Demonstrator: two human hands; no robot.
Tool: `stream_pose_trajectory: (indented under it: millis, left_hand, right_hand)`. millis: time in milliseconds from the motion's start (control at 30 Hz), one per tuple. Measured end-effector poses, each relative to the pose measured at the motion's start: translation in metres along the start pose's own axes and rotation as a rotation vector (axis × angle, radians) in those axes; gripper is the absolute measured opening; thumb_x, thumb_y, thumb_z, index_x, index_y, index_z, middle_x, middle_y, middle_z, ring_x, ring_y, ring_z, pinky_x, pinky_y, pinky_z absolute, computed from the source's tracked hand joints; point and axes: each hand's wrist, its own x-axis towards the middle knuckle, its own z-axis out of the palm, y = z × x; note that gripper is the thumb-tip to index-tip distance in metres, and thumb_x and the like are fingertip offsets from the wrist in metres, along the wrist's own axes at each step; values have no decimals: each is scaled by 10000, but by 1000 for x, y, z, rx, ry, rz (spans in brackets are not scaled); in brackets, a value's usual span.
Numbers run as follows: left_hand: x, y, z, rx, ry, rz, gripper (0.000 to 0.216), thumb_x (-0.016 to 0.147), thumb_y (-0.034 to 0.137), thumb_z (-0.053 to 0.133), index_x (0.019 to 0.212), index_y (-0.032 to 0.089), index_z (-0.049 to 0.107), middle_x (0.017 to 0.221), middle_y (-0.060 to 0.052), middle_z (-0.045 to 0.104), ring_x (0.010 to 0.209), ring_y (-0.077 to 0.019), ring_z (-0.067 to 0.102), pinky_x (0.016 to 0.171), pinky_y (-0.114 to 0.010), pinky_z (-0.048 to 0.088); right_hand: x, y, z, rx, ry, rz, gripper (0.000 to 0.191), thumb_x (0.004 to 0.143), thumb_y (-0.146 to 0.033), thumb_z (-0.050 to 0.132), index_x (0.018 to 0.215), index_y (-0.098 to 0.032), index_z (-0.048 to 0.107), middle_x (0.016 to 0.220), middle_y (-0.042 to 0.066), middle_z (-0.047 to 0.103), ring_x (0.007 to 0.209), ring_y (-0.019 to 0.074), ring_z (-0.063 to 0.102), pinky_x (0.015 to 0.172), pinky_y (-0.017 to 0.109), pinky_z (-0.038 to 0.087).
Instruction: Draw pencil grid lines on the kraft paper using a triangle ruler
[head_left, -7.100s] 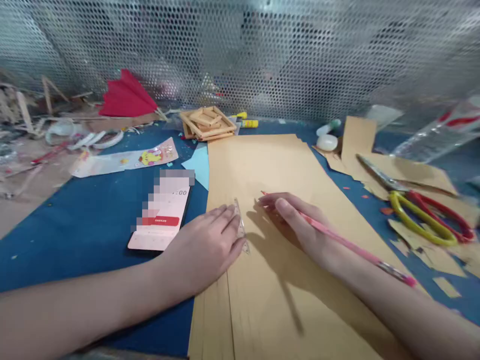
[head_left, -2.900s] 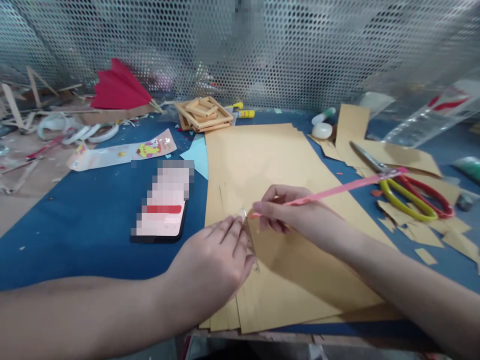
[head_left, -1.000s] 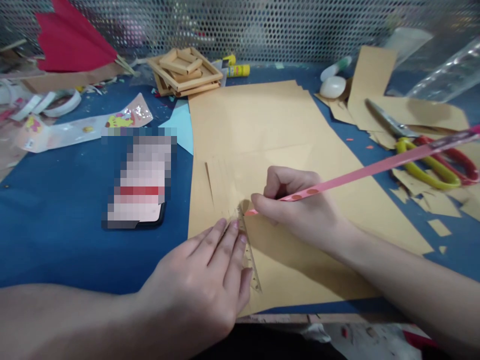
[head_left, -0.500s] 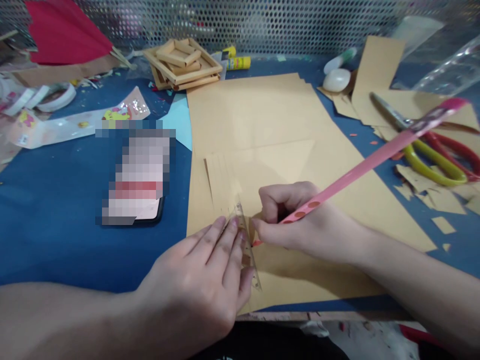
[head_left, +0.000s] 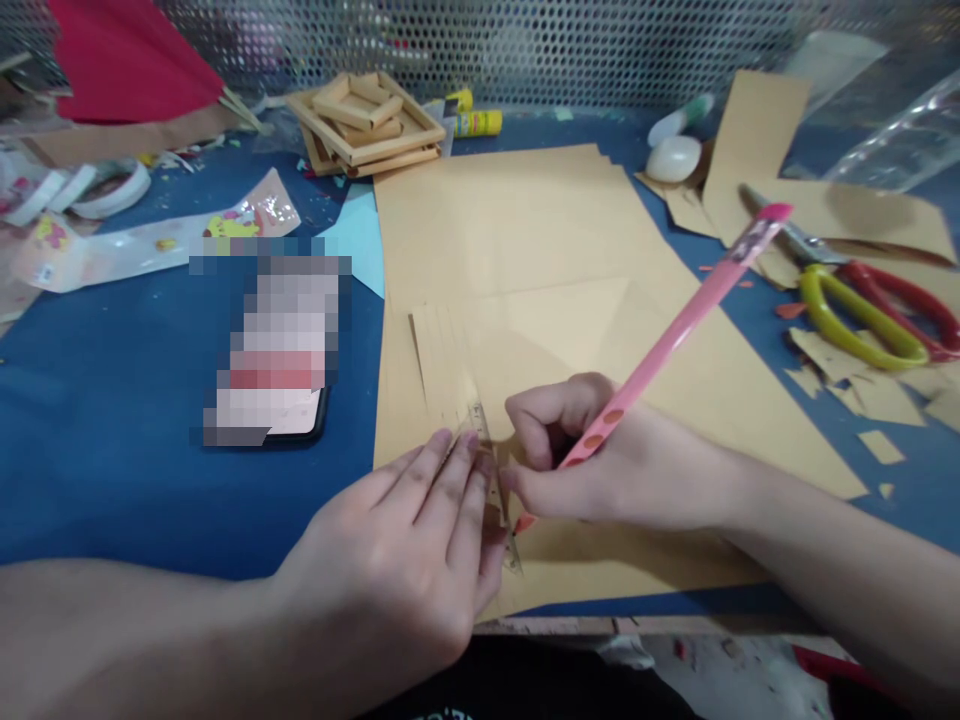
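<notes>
My left hand (head_left: 405,550) lies flat, fingers stretched out, pressing a clear ruler (head_left: 478,420) down onto tan card. Part of the ruler is hidden beneath those fingers. In a closed grip, my right hand (head_left: 607,450) holds a pink pencil (head_left: 667,345) with orange dots, its top leaning away to the right. The pencil's tip touches the ruler's right edge near the lower end. Under both hands is a large tan card sheet (head_left: 510,220), with a smaller piece of card (head_left: 540,320) on top; faint lines run along its left part.
A phone (head_left: 289,350), its screen blurred, lies left on the blue table. Scissors (head_left: 862,300) with yellow and red handles rest among card scraps at right. Stacked card frames (head_left: 367,120) and glue sticks (head_left: 478,123) stand at the back; tape rolls (head_left: 112,190) are far left.
The pencil tip has slid down the ruler's edge towards me, and the pencil stands more steeply. My right hand shifted slightly nearer; my left hand and the ruler stayed put.
</notes>
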Motion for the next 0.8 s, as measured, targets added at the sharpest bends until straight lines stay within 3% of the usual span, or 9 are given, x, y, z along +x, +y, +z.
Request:
stream_pose_trajectory:
  millis: [133, 267, 367, 467, 567, 667, 800]
  left_hand:
    - [-1, 1, -2, 19, -9, 11, 261, 903, 174, 504, 951, -5, 689, 1034, -211, 654, 957, -324, 656, 741, -375, 606]
    - [-5, 4, -5, 48, 2, -13, 272, 900, 196, 520, 973, -11, 681, 1015, -222, 660, 921, -329, 670, 659, -359, 615]
    - [-7, 5, -4, 63, 26, 4, 250, 892, 177, 519, 946, 3, 690, 1016, -215, 664, 927, -320, 671, 671, -354, 611]
    - [-9, 6, -2, 78, 34, 9, 249, 890, 170, 507, 947, 7, 687, 1049, -217, 653, 967, -310, 660, 712, -349, 604]
    - [-9, 5, 0, 92, 40, -2, 261, 890, 166, 494, 978, 0, 674, 1074, -221, 645, 1007, -306, 644, 758, -351, 592]
    - [-9, 0, 2, 105, 20, 20, 258, 886, 139, 484, 1000, -6, 664, 1082, -223, 643, 1030, -311, 632, 808, -375, 576]
    - [-7, -8, 7, 105, -14, 25, 271, 891, 112, 455, 1043, 4, 652, 1117, -220, 630, 1060, -298, 619, 866, -382, 549]
  right_hand:
    - [4, -1, -3, 57, 90, 29, 314, 704, -102, 639, 532, -193, 393, 407, -86, 445, 361, 41, 365, 345, 172, 238]
    - [8, 0, -12, 153, 196, -52, 232, 850, -368, 571, 686, -209, 533, 415, -54, 555, 292, 57, 378, 310, 192, 251]
    - [3, -5, -20, 10, 282, -129, 357, 900, -505, 445, 808, -201, 608, 483, -8, 621, 326, 93, 483, 340, 219, 359]
    - [-10, -10, -25, -382, 326, -199, 366, 912, -482, 443, 809, -200, 654, 670, 36, 695, 579, 146, 651, 548, 258, 506]
    - [-21, -6, -24, -757, 272, -237, 288, 871, -430, 544, 1044, -228, 655, 1053, 73, 687, 958, 218, 653, 803, 328, 524]
    - [-25, 5, -22, -854, 212, -201, 475, 843, -420, 577, 1275, -232, 517, 1344, 104, 521, 1254, 262, 473, 1011, 412, 429]
    - [-18, 17, -24, -852, 223, -163, 443, 869, -430, 526, 1268, -240, 489, 1420, 92, 446, 1347, 262, 348, 1080, 470, 347]
